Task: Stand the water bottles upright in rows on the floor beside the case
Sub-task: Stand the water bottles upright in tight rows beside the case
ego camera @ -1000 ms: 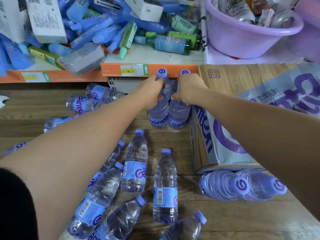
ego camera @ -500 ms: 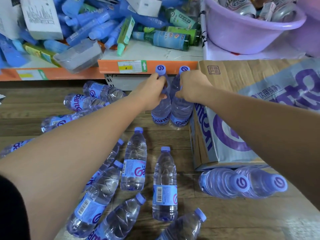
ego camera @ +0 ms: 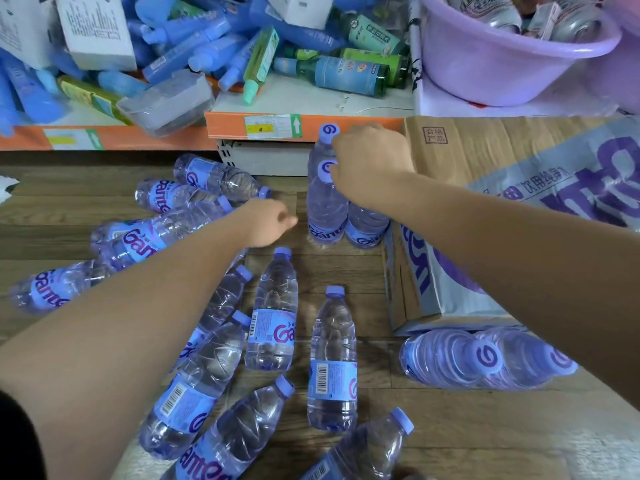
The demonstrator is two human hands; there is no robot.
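Two clear water bottles with purple caps stand at the far end of the cardboard case (ego camera: pixel 460 157). The left upright bottle (ego camera: pixel 325 216) stands free. My right hand (ego camera: pixel 370 164) is closed on the neck of the right upright bottle (ego camera: pixel 367 226), whose cap shows at my fingertips. My left hand (ego camera: pixel 266 221) hovers empty just left of the pair, fingers loosely curled. Two more upright bottles (ego camera: pixel 450 358) stand at the case's near end. Several lying bottles (ego camera: pixel 273 313) are scattered over the wooden floor (ego camera: pixel 346 268) under my left arm.
A low orange-edged shelf (ego camera: pixel 228 124) runs along the back, piled with blue bottles, tubes and boxes. A purple plastic basin (ego camera: pixel 485 60) of cans sits above the case. The case closes off the right side.
My left hand has let go of the left upright bottle and pulled back to the left and down. My right hand stays on the right bottle, now tipped slightly.
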